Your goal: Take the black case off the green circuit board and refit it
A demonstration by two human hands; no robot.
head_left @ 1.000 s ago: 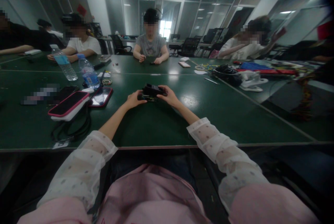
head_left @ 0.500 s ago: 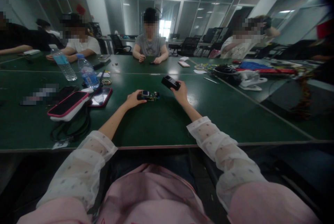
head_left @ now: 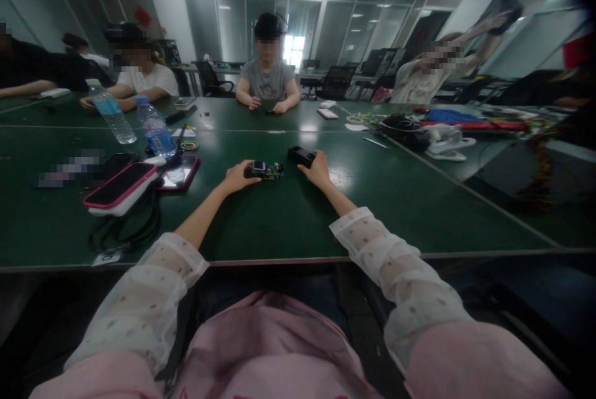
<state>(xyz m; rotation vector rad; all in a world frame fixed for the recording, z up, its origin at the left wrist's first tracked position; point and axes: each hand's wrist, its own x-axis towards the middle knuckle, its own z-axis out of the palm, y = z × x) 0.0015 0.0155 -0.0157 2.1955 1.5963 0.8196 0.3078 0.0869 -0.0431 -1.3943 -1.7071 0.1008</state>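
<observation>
My left hand (head_left: 239, 177) is closed on the left end of a small circuit board (head_left: 270, 170) with a little display on it, low over the green table (head_left: 261, 225). Loose-looking parts and bits of colour show at the board's right end. Across a narrow gap to the right, my right hand (head_left: 318, 170) grips a black box-like case (head_left: 302, 156) by its right end, thumb on the near side. The case lies roughly level, close to the tabletop; whether it touches is unclear. Its inside cannot be made out.
Left of my hands are a pink-edged phone (head_left: 121, 185), another phone (head_left: 179, 172), a black strap (head_left: 135, 231) and two water bottles (head_left: 157, 132). A pen (head_left: 375, 143), cables and a white device (head_left: 449, 143) lie to the right. Several people sit around the table.
My right hand has lowered the black case and levelled it from its tilt. My left hand and the circuit board have hardly moved. A person at the far right has stretched their arms upward.
</observation>
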